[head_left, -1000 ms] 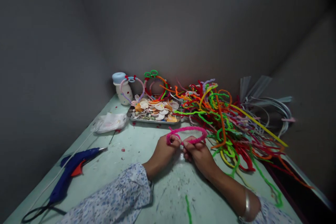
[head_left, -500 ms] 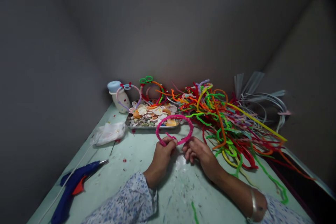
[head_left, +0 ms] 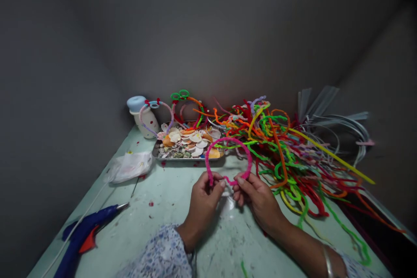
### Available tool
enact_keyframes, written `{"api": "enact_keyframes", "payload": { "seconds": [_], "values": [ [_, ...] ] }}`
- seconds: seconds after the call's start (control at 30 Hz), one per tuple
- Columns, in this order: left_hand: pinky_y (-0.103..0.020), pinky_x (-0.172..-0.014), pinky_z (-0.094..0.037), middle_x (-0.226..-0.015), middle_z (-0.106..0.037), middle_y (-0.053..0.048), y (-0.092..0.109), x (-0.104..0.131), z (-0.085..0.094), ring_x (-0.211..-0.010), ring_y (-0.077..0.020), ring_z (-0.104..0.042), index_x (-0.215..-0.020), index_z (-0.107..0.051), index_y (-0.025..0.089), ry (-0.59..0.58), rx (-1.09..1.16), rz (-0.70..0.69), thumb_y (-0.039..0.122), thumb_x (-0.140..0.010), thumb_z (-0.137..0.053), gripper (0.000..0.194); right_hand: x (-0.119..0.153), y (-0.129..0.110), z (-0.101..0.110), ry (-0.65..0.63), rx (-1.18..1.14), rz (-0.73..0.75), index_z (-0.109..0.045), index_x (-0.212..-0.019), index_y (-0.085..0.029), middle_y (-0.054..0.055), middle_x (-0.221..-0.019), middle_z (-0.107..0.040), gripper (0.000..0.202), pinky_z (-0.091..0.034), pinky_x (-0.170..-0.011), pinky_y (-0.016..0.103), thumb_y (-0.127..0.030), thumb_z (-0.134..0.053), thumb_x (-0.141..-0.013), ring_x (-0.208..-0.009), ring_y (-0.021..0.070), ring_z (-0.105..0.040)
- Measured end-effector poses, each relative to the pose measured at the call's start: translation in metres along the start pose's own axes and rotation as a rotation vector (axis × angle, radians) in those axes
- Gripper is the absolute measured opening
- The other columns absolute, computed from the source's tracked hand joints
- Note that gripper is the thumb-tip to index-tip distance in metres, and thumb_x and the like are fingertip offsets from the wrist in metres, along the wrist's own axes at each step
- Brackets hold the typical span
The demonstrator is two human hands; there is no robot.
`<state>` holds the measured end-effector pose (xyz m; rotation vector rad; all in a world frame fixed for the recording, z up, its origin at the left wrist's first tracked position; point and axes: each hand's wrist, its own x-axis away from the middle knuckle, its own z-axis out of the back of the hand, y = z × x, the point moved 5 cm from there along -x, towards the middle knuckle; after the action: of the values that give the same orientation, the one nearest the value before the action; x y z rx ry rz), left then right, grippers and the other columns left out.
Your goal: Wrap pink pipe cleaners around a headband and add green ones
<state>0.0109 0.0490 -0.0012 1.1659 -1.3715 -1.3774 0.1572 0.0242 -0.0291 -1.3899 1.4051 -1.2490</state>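
A pink fuzzy headband (head_left: 228, 140), bent in an arch, is held up over the table by both hands. My left hand (head_left: 203, 200) pinches its left end between thumb and fingers. At the right end, my right hand (head_left: 256, 197) grips the band with thumb and forefinger. A loose pink pipe cleaner tail (head_left: 230, 181) sags between the two hands. Exactly where the tail joins the band is hidden by my fingers.
Behind the headband lies a metal tray (head_left: 185, 159) of shells, with decorated headbands (head_left: 172, 115) above it. A white jar (head_left: 147, 124) stands back left. A blue glue gun (head_left: 87, 230) and plastic bag (head_left: 130, 167) lie left. Tangled pipe cleaners (head_left: 276, 152) and clear bands (head_left: 345, 124) fill the right.
My right hand has moved in and taken hold of the pink headband's right side. The headband has shifted right in view, and its shape has gone from a near-closed ring to an arch.
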Motion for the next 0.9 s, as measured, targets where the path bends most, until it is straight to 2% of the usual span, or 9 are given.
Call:
{"api": "enact_keyframes", "payload": {
  "seconds": [0.13, 0.43, 0.73, 0.9],
  "values": [
    [-0.027, -0.077, -0.043, -0.085, -0.062, -0.005, 0.0067, -0.001, -0.0012, -0.081, -0.0155, -0.057, -0.079, -0.066, 0.015, -0.02, -0.127, -0.107, 0.021, -0.078, -0.064, 0.006, 0.0, -0.0025, -0.0011, 0.0, 0.011, -0.003, -0.056, -0.083, -0.017, -0.001, -0.06, -0.063, 0.031, -0.042, -0.05, 0.021, -0.048, -0.061, -0.082, -0.048, 0.0088, -0.054],
    [-0.031, -0.079, -0.046, -0.091, -0.064, -0.007, 0.0069, 0.0001, -0.0019, -0.087, -0.0187, -0.06, -0.092, -0.072, 0.018, -0.05, -0.216, -0.228, 0.02, -0.08, -0.063, 0.015, 0.0008, -0.0071, -0.001, 0.021, 0.028, 0.022, -0.056, -0.082, -0.017, 0.0, -0.061, -0.063, 0.035, -0.044, -0.049, 0.023, -0.052, -0.062, -0.079, -0.048, 0.0103, -0.055],
    [-0.029, -0.078, -0.046, -0.09, -0.065, -0.006, 0.0112, 0.0049, -0.0024, -0.085, -0.0173, -0.06, -0.093, -0.071, 0.02, -0.049, -0.302, -0.344, 0.016, -0.083, -0.059, 0.016, 0.004, -0.0077, 0.0014, 0.025, 0.041, 0.08, -0.057, -0.087, -0.017, 0.0, -0.064, -0.064, 0.035, -0.045, -0.049, 0.024, -0.05, -0.063, -0.079, -0.049, 0.0106, -0.056],
    [-0.028, -0.077, -0.046, -0.086, -0.063, -0.005, 0.0097, 0.0063, -0.0026, -0.083, -0.0163, -0.059, -0.093, -0.071, 0.019, -0.036, -0.306, -0.358, 0.018, -0.084, -0.058, 0.016, 0.0053, -0.0095, -0.0008, -0.001, 0.029, 0.092, -0.055, -0.091, -0.017, -0.001, -0.061, -0.063, 0.035, -0.045, -0.049, 0.024, -0.05, -0.062, -0.08, -0.049, 0.0109, -0.055]
  ]
}}
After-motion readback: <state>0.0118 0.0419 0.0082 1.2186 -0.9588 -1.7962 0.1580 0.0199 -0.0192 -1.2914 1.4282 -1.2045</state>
